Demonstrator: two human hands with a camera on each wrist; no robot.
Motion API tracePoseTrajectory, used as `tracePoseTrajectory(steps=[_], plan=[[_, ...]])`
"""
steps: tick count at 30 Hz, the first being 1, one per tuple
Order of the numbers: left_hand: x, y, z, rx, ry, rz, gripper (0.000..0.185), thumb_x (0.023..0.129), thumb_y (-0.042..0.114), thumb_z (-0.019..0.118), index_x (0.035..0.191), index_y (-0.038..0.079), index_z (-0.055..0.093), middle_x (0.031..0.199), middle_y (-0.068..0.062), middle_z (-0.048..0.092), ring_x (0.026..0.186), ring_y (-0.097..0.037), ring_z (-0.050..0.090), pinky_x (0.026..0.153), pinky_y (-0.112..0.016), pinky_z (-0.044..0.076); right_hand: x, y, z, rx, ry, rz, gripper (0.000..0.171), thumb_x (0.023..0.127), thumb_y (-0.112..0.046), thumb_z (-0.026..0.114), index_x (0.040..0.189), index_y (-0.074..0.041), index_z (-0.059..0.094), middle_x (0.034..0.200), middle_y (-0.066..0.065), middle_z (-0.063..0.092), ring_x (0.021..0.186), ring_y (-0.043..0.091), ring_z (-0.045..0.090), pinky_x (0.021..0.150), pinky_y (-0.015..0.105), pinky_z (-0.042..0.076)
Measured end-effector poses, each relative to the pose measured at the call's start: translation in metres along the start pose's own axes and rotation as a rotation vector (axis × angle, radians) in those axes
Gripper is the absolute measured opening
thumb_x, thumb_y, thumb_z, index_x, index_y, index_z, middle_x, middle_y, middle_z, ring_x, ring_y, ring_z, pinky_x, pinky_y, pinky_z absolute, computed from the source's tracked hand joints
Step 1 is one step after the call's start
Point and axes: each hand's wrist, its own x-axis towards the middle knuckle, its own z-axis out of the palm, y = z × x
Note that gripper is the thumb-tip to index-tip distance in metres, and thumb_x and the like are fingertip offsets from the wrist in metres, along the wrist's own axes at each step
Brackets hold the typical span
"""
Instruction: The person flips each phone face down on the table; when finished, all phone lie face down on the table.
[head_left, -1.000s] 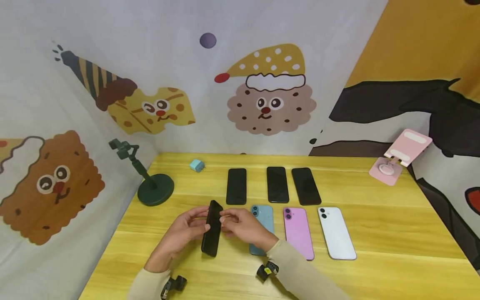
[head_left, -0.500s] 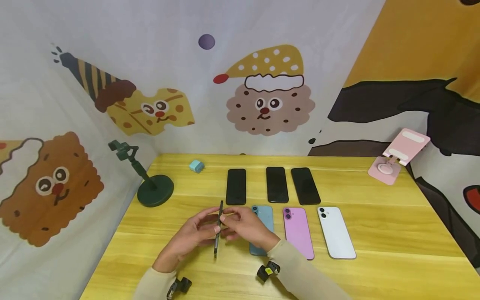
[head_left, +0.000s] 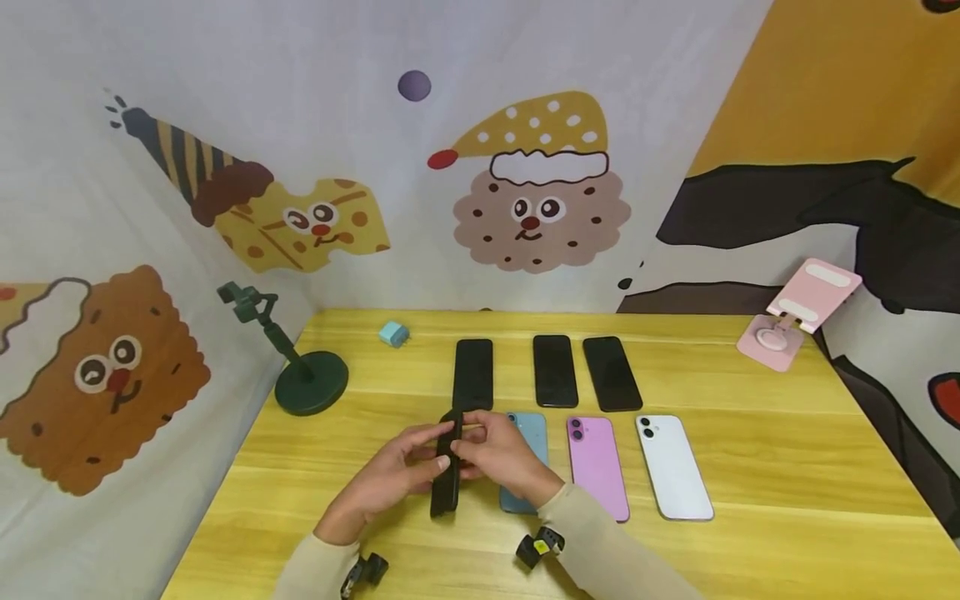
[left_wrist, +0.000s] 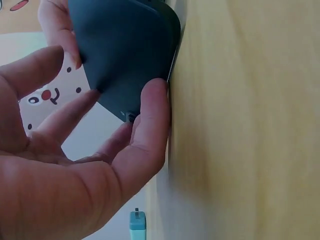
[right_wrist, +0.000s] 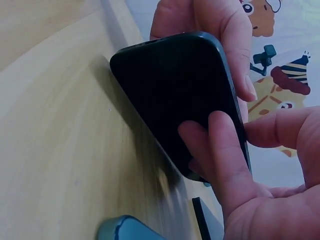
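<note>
Both hands hold a black phone (head_left: 447, 471) up on its long edge, just above the yellow table (head_left: 787, 467) at front centre. My left hand (head_left: 417, 463) grips it from the left and my right hand (head_left: 478, 447) pinches it from the right. In the left wrist view the phone's dark back (left_wrist: 130, 45) sits between my thumb and fingers (left_wrist: 150, 125), close to the table (left_wrist: 250, 125). The right wrist view has my right fingers (right_wrist: 220, 150) on the phone (right_wrist: 180, 95), with the left hand's fingers (right_wrist: 210, 20) over its far edge.
Three black phones (head_left: 555, 371) lie in a row at the back. In front lie a teal phone (head_left: 527, 437), a pink phone (head_left: 596, 467) and a white phone (head_left: 673, 467). A green stand (head_left: 309, 379), a blue charger (head_left: 393, 334) and a pink stand (head_left: 795, 321) stand along the table's edges.
The black phone has turned about its long axis between my hands, from leaning broad-side through edge-on to showing its other side. Both hands have kept their hold.
</note>
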Motion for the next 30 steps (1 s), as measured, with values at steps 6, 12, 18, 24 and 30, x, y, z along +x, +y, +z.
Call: tracePoseTrajectory(steps=[6, 12, 18, 24, 30], plan=[[0.001, 0.0, 0.0, -0.041, 0.101, -0.037, 0.064, 0.106, 0.029, 0.067, 0.162, 0.011, 0.042, 0.159, -0.027, 0.043, 0.131, -0.036, 0.061, 0.099, -0.052, 0.061, -0.001, -0.002, -0.003, 0.004, 0.031, -0.01, 0.05, 0.098, -0.004, 0.07, 0.145, 0.006, 0.054, 0.115, 0.022, 0.076, 0.085, 0.026, 0.079, 0.07, 0.038, 0.067], [0.001, -0.002, -0.003, -0.08, 0.143, -0.082, 0.061, 0.108, 0.022, 0.062, 0.16, 0.002, 0.036, 0.15, -0.029, 0.047, 0.12, -0.03, 0.066, 0.093, -0.047, 0.063, -0.004, -0.001, -0.006, 0.044, 0.024, -0.026, 0.052, 0.096, -0.001, 0.07, 0.144, 0.006, 0.052, 0.112, 0.02, 0.074, 0.084, 0.026, 0.079, 0.068, 0.039, 0.066], [0.002, -0.004, -0.009, -0.084, 0.073, -0.073, 0.058, 0.109, 0.016, 0.059, 0.161, 0.004, 0.034, 0.134, -0.026, 0.057, 0.107, -0.026, 0.072, 0.087, -0.044, 0.064, -0.005, 0.004, -0.01, 0.076, -0.019, -0.015, 0.054, 0.1, -0.003, 0.068, 0.149, 0.002, 0.048, 0.117, 0.02, 0.071, 0.09, 0.027, 0.078, 0.074, 0.041, 0.067], [0.003, -0.003, -0.01, -0.085, 0.075, -0.076, 0.062, 0.107, 0.011, 0.061, 0.163, 0.008, 0.034, 0.133, -0.027, 0.053, 0.109, -0.027, 0.07, 0.091, -0.047, 0.063, -0.008, 0.006, -0.015, 0.067, -0.042, -0.008, 0.062, 0.101, -0.006, 0.07, 0.157, -0.002, 0.043, 0.114, 0.021, 0.068, 0.092, 0.025, 0.077, 0.079, 0.042, 0.066], [0.004, 0.001, -0.007, -0.038, 0.131, -0.101, 0.062, 0.105, 0.008, 0.064, 0.162, 0.01, 0.038, 0.126, -0.023, 0.051, 0.105, -0.03, 0.067, 0.087, -0.049, 0.063, -0.005, 0.011, -0.015, -0.11, 0.022, -0.041, 0.071, 0.098, -0.005, 0.073, 0.16, 0.002, 0.04, 0.104, 0.014, 0.072, 0.079, 0.02, 0.076, 0.071, 0.035, 0.066]])
